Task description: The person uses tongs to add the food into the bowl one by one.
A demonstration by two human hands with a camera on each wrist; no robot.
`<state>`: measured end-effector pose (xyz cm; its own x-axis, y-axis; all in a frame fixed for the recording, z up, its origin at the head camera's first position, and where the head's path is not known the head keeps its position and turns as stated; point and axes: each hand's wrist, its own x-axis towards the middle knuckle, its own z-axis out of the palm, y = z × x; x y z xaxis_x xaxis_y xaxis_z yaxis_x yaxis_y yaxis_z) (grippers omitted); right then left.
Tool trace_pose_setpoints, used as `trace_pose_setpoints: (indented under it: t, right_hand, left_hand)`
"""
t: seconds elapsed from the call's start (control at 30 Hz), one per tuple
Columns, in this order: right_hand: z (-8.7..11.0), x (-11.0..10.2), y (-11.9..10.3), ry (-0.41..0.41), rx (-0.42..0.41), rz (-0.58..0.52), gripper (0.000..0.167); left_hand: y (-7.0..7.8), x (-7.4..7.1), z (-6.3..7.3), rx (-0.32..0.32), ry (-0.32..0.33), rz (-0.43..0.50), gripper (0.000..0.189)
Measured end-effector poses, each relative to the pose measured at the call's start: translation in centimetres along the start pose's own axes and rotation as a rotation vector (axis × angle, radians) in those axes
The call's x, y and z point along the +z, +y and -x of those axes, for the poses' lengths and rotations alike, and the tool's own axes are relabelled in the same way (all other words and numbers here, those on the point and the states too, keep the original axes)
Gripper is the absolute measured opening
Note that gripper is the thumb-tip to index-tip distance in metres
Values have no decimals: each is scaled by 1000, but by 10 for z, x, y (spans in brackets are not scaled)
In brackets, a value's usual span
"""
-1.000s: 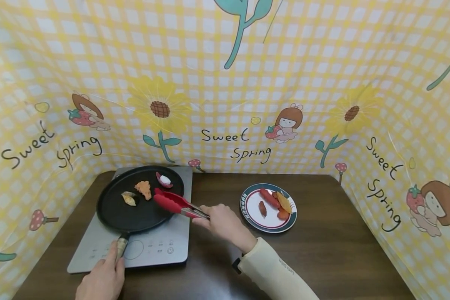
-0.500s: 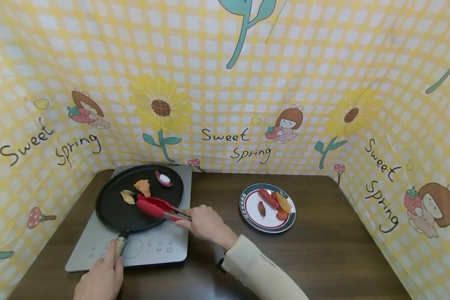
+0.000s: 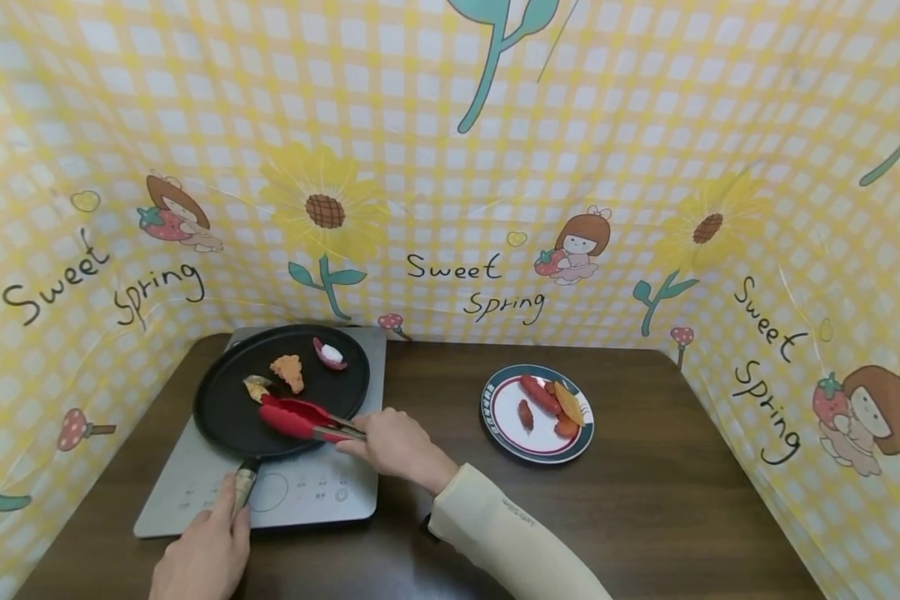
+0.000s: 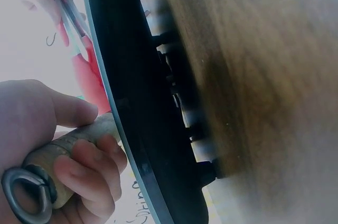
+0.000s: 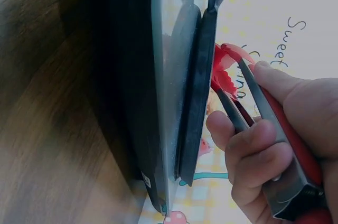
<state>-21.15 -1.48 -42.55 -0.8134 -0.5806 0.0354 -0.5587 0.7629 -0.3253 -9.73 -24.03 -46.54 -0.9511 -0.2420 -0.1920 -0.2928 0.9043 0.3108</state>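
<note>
My left hand (image 3: 201, 546) grips the handle (image 4: 45, 163) of a flat black frying pan (image 3: 221, 425) in the head view. My right hand (image 3: 397, 450) holds red-tipped metal tongs (image 3: 292, 417) low over the pan; the right wrist view shows their two arms apart. Right at the tongs' tips lies a tan, dumpling-like piece (image 3: 256, 387), its lower end partly hidden by them. Behind it in the pan are a piece of fried chicken (image 3: 288, 372) and a dark pink, shell-shaped piece with a white filling (image 3: 331, 354).
The pan stands on a silver induction cooker (image 3: 322, 504) at the left of the dark wooden table (image 3: 645, 500). To the right is a round, blue-rimmed plate (image 3: 506, 437) with a red sausage (image 3: 540, 395) and several other food pieces. A checked yellow cloth (image 3: 450, 192) surrounds the table.
My right hand has moved the tongs left across the pan, from right of the fried chicken to the dumpling-like piece. My left hand has stayed on the handle.
</note>
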Motion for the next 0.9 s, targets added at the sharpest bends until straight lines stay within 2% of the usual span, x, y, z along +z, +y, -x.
trace_pose_setpoints:
  t: [0.37,0.67,0.9]
  right_hand:
    - [-7,2,-6,-13,13,104,38]
    - [-15,9,-16,-9,-41,208,40]
    - [-21,10,-24,-18,-56,208,39]
  left_hand:
    - [0,-1,0,-15,-15,-7,59]
    - [0,2,0,-33,-9,-25,59]
    - [2,3,-1,-46,-1,-30,59]
